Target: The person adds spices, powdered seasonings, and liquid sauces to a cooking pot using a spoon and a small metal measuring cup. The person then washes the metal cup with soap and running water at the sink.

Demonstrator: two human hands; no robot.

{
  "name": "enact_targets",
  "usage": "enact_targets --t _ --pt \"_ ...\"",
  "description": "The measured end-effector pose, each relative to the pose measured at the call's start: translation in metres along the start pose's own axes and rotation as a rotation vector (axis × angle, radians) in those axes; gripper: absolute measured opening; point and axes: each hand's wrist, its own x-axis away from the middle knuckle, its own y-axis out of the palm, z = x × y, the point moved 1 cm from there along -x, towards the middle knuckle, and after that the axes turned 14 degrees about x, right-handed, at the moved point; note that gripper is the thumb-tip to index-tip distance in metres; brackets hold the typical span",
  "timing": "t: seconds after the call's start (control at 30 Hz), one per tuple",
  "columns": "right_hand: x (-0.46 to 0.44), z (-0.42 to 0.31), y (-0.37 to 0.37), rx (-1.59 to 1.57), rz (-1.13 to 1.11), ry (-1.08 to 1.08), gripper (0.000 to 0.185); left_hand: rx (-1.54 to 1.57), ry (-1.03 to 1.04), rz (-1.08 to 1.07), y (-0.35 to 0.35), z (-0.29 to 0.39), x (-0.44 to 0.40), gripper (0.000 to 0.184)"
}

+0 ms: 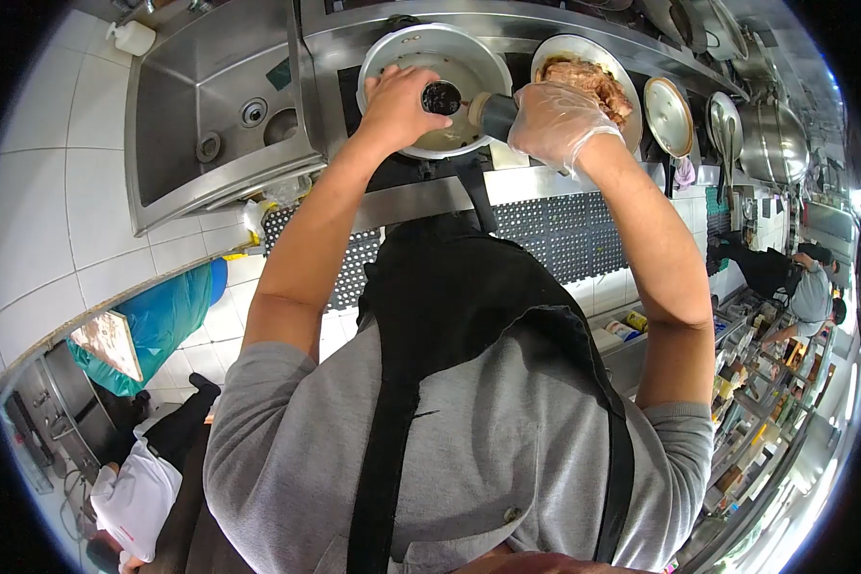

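Over a wide metal pot (pixel 493 59) on the stove, my bare left hand (pixel 397 107) holds a small round cup (pixel 441 98) with dark contents, fingers curled round its side. My right hand (pixel 557 124), in a clear plastic glove, is wrapped round a dark bottle (pixel 496 116) that is tilted sideways, its light neck pointing at the cup. Some liquid with small dark bits shows inside the pot. To the right of the pot, partly behind my gloved hand, a pan (pixel 557 46) holds browned meat (pixel 591 84).
At the left is a steel sink (pixel 210 77) with a white bottle (pixel 132 38) by its corner. A round lid (pixel 669 117) and a large steel pot (pixel 773 142) stand at the right. Other people appear at the far right and lower left.
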Motion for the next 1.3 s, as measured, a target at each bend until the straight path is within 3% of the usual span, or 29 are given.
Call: enact_targets --t 0.53,1.3 --pt "0.004 -0.003 -0.003 -0.037 -0.029 0.007 0.034 0.023 0.075 0.069 0.008 -0.011 0.001 0.068" --pt "0.0 0.001 0.012 -0.042 0.032 0.003 0.033 0.024 -0.005 0.011 0.004 -0.009 0.001 0.071"
